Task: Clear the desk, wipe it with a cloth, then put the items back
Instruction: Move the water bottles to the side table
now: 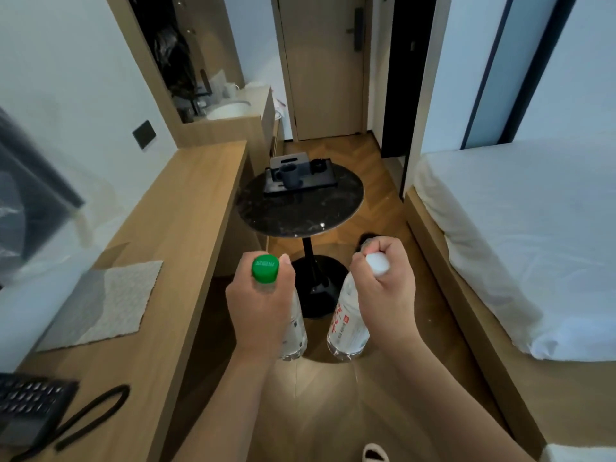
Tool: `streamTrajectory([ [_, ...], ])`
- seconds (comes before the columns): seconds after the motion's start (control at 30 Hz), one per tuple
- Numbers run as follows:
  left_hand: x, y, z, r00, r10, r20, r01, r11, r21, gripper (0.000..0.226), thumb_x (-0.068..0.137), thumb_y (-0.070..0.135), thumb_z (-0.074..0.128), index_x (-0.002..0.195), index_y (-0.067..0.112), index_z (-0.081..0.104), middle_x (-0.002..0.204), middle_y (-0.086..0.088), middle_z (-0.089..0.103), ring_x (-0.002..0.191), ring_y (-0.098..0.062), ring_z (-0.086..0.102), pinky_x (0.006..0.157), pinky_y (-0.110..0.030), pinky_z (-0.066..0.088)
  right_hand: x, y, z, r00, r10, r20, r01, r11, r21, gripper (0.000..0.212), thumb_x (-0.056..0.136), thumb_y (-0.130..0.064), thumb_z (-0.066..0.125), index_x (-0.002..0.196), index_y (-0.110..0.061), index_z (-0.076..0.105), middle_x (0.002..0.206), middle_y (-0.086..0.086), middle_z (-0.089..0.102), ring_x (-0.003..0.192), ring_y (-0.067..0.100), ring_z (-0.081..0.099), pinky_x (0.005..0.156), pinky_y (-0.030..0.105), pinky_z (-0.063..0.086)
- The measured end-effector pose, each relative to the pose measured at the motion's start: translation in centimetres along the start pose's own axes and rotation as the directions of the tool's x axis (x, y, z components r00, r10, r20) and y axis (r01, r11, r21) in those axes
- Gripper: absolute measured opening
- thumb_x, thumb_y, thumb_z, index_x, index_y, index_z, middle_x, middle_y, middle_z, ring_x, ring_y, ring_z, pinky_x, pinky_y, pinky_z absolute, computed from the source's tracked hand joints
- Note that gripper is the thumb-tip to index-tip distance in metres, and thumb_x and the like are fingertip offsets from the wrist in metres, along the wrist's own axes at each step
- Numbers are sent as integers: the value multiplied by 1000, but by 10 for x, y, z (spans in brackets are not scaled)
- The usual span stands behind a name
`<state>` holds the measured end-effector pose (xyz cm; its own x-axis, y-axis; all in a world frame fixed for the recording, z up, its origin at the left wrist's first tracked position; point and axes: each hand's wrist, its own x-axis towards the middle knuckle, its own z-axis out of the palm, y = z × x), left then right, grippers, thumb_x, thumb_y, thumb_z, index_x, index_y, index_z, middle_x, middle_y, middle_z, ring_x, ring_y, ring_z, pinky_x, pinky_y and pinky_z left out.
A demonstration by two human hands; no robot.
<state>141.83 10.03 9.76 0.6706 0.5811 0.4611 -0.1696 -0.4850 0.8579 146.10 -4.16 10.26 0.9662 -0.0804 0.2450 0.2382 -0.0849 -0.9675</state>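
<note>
Two hands: both out in front over the wooden floor (376, 411), level with each other, a bottle in each.
Left hand (258, 305): fingers wrapped tight round the neck of the green-capped bottle (295, 331), thumb side up, forearm reaching up from the bottom of the view.
Green-capped bottle: hanging upright below the fist, clear body showing under the palm, cap poking out on top, just off the desk's front edge.
Right hand (383, 291): curled hard round the neck of the white-capped bottle (346, 328), knuckles toward the bed, forearm coming in from the lower right.
White-capped bottle: upright, red print on its label, white cap peeping out of the fist, just beside the other bottle and not touching it.
Desk (186, 201): long wooden top running along the left wall.
Cloth (110, 301): pale, textured, lying flat on the desk near its front edge, well apart from both hands.
Telephone (28, 411): dark keypad at the desk's near end, black cord (93, 415) looped beside it.
Round side table (300, 211): dark top, ahead of the hands, carrying a black tray (320, 181) with a grey mug (288, 176).
Bed (520, 228): white sheets, off to the right.
</note>
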Motion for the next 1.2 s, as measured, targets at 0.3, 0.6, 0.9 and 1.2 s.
streamTrajectory([
  [0.3, 105, -22, 89, 997, 16, -72, -11, 998, 58, 13, 93, 16, 69, 86, 14, 58, 77, 16, 61, 70, -5, 62, 58, -10, 47, 149, 32, 31, 999, -9, 44, 10, 1000, -13, 21, 92, -18, 64, 88, -30, 48, 83, -19, 54, 80, -4, 56, 57, 9, 45],
  [0.6, 199, -82, 152, 999, -3, -54, 6, 999, 54, 13, 93, 18, 70, 86, 15, 59, 81, 9, 60, 69, -10, 62, 56, -12, 47, 253, 76, 87, 997, 0, 76, 1, 1000, -12, 23, 92, -15, 64, 89, -31, 47, 84, -22, 54, 80, -1, 57, 59, 8, 45],
  [0.9, 334, -155, 198, 998, -50, -46, 51, 999, 16, 15, 96, 25, 66, 96, 12, 59, 78, 7, 60, 72, -8, 62, 60, -12, 48, 373, 103, 169, 997, -27, 70, 26, 1000, 16, 22, 95, -22, 64, 93, -33, 44, 83, -22, 50, 77, 1, 57, 63, 12, 47],
  [1.2, 392, -235, 231, 932, -324, 162, 320, 946, 47, 14, 99, 34, 60, 108, 27, 51, 87, 11, 60, 80, 0, 61, 67, -15, 50, 447, 174, 238, 994, 51, 97, -50, 999, -21, 33, 97, -22, 62, 114, -38, 39, 96, -27, 48, 85, -7, 57, 70, 8, 45],
])
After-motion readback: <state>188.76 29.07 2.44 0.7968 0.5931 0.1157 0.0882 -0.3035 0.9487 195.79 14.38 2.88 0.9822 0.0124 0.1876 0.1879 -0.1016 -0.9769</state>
